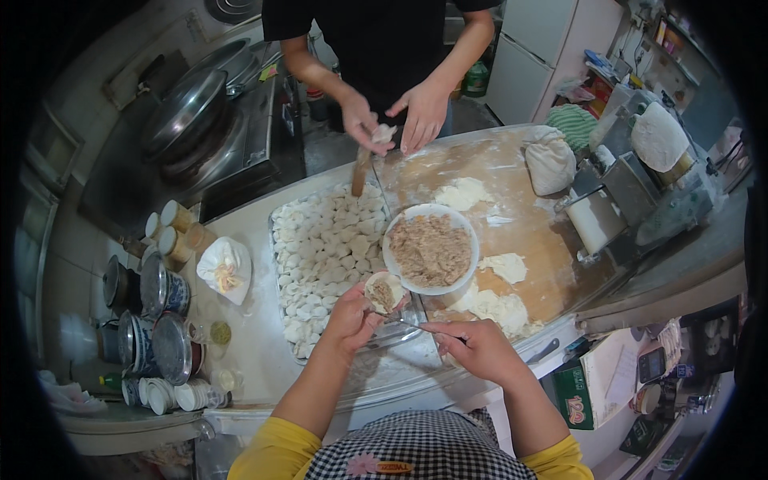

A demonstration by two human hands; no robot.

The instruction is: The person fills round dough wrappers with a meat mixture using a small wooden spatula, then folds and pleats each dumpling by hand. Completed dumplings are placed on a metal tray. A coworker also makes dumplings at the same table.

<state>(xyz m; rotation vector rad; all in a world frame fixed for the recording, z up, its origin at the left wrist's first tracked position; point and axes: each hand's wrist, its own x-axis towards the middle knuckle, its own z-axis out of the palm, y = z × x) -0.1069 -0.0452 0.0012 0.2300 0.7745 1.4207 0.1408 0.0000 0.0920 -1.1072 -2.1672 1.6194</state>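
Note:
A round dough wrapper with meat filling on it rests in my left hand. My right hand grips a thin metal utensil, whose tip is at the wrapper's lower edge. Just beyond my hands stands a white bowl of minced filling. To its left, a tray holds rows of many folded dumplings. Flattened pieces of dough lie on the floured wooden board to the right of the bowl.
Across the table a person in a black shirt holds a small dough piece. Lidded containers and a white bag stand at left. A metal pasta machine and cloth bundle are at right; a covered wok sits back left.

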